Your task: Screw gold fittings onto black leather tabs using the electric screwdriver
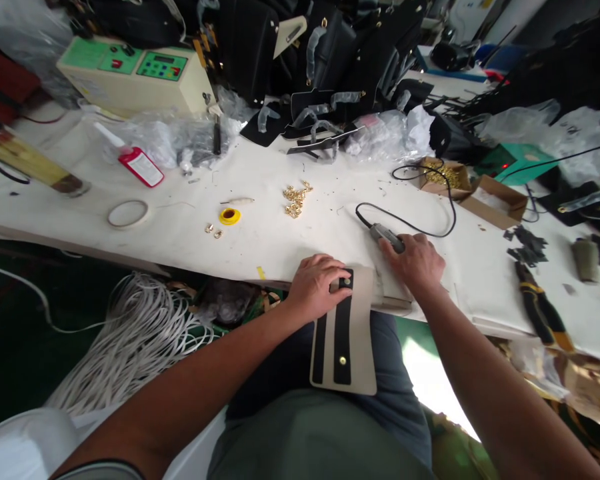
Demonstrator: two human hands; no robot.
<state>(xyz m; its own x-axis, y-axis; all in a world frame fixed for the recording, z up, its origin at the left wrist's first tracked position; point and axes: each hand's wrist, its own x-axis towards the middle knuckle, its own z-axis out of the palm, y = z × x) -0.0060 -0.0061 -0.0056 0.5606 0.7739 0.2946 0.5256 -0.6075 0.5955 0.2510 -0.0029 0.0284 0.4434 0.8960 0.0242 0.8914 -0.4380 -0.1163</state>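
Note:
My left hand (317,287) is closed on the upper left part of a beige leather panel (361,333), its fingertips and thumb near the top of a black strap (342,333). That strap has a metal fastener at each end, the lower one brass-coloured. A second, narrower black strip (319,350) runs along the panel's left side. The panel hangs over the table's front edge, above my lap. To the right, my right hand (420,263) is wrapped round a grey corded hand tool (386,237) lying low on the table; its working end is hidden.
Gold metal fittings (296,200) lie mid-table, left of the cable loop (453,220). Also there are a yellow spool (229,216), a tape roll (128,213), a red glue bottle (143,167), pliers (540,300) and cardboard boxes (497,207). Black bags (325,50) crowd the back.

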